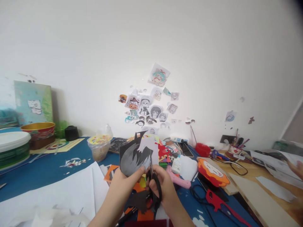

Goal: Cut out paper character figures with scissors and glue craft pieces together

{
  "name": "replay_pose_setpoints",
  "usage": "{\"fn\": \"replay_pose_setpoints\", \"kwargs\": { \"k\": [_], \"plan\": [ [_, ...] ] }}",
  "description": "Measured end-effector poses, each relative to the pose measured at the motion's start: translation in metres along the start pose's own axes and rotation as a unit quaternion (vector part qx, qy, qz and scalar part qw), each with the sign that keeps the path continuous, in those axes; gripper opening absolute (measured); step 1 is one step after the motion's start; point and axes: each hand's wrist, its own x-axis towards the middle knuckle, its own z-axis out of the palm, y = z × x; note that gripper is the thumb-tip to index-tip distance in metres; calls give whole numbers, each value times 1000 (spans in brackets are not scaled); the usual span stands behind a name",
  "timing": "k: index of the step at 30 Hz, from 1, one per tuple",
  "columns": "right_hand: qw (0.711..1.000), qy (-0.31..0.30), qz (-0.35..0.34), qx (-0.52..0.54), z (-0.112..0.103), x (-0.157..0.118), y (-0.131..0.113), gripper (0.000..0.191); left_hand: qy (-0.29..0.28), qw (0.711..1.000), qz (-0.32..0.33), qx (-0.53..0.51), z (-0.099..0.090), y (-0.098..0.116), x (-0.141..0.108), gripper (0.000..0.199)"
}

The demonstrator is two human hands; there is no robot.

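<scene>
In the middle of the head view, my left hand (129,183) grips a black and grey paper cutout (131,159) by its lower edge, thumb on top. Jagged points and a pale area show along the paper's upper right side. My right hand (163,183) is wrapped round the handles of black scissors (156,187). Their blades point upward against the right side of the paper; whether the blades are apart I cannot tell. Below both hands lie dark and orange paper scraps (145,216).
White sheets (59,192) cover the left front. A plastic cup (98,148) stands behind them. To the right lie a pink glue gun (177,178), a white bottle (176,165), an orange cutout (213,171) and a red-handled tool (220,201). Another person's hand (297,168) shows at far right.
</scene>
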Motion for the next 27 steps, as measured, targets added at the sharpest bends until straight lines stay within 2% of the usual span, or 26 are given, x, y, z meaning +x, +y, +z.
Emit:
{"fn": "replay_pose_setpoints", "kwargs": {
  "k": [7,12,16,19,27],
  "plan": [
    [997,51,47,-20,-2,2,5,38,-24,1000,-13,7,-6,-1,4,26],
    [997,48,56,-16,-3,1,8,43,-14,1000,-21,-8,-10,6,3,25],
    [999,12,25,-18,-3,1,8,53,-13,1000,-16,-2,-9,7,3,24],
    [999,4,27,-21,-4,2,6,58,-14,1000,-21,-4,-7,5,3,24],
    [997,55,60,5,1,1,11,51,-28,999,9,-20,-14,7,6,23]
  ]
}}
